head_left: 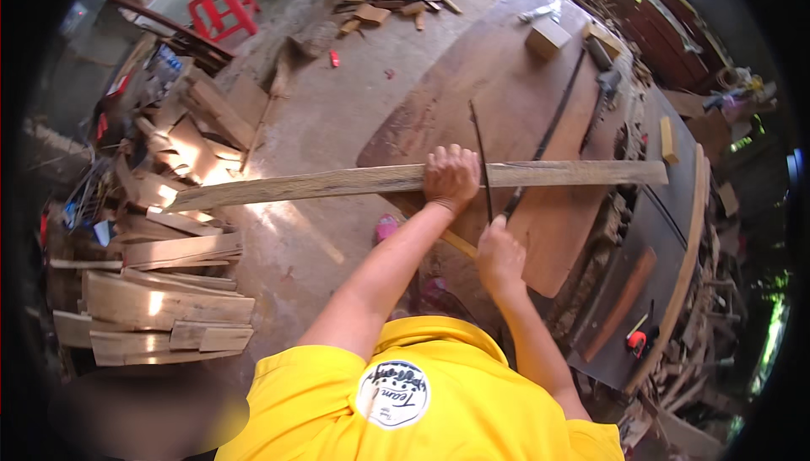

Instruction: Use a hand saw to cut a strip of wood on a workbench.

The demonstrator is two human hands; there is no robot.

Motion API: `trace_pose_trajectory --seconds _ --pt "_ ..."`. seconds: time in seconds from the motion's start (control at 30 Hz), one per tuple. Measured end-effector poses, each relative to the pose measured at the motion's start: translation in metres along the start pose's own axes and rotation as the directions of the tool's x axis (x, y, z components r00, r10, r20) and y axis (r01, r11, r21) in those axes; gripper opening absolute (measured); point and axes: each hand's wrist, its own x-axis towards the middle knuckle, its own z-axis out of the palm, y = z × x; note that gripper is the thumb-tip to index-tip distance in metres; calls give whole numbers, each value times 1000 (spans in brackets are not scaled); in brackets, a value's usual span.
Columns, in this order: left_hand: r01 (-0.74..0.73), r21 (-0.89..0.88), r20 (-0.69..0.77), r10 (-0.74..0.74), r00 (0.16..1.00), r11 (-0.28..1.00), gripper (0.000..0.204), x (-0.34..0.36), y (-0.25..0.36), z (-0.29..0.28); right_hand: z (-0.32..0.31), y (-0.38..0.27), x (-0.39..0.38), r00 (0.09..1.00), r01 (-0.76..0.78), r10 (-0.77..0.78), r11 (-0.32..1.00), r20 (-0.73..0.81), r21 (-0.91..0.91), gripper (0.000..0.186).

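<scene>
A long wooden board (337, 182) lies crosswise over the brown wooden tabletop (422, 124), its left end sticking out past the tabletop edge. My left hand (452, 177) grips the board near its middle, fingers curled over the far edge. Just right of it, the thin dark blade of a hand saw (477, 132) crosses the board, seen nearly edge-on. My right hand (500, 252) is closed at the near end of the saw, below the board; the handle is mostly hidden in the fist. Whether the blade has cut into the wood is too small to tell.
Stacked offcuts (160, 301) fill the left side. A wooden block (548, 37) sits at the tabletop's far end. On the right, a dark panel (624, 292) carries a red tape measure (636, 342). A red plastic stool (222, 7) stands far left.
</scene>
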Motion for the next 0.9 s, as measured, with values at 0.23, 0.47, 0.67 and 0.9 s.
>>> trace_pose_trajectory --seconds 0.23,0.47,0.67,0.9 --pt "-10 1 28 10 1000 1000 25 -4 13 7 7 4 42 999 -42 40 995 26 85 16" --pt "-7 26 19 6 1000 1000 26 -11 -1 1 3 4 -21 991 -45 35 997 131 69 12" --pt "-20 -18 43 21 999 1000 25 -6 14 6 14 7 50 992 58 -46 994 -118 94 10" --pt "7 -8 61 -6 998 1000 23 -5 7 4 -21 47 -85 985 -90 59 976 160 198 19"
